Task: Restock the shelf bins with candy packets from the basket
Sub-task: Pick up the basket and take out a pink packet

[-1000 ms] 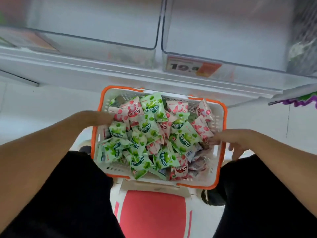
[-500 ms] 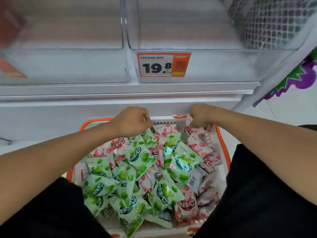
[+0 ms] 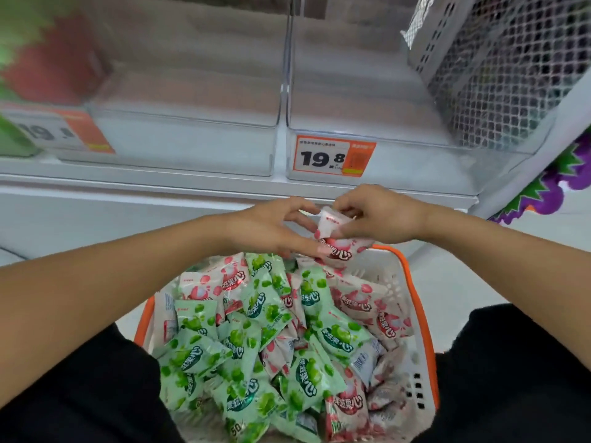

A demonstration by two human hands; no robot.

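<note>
Packets (image 3: 271, 340), green and pink mixed, fill the basket (image 3: 423, 330) pretty much to the rim, heaped loose. Above its far edge the right hand (image 3: 380, 215) pinches a pink packet (image 3: 335, 235), and the left hand (image 3: 275, 228) pinches its lower corner too. Grip looks light, so it could slip back into the pile, and a snagged neighbour could slide out over the rim. Further up, both clear bins (image 3: 198, 145) look empty. Price tag (image 3: 332, 156) on the right one.
</note>
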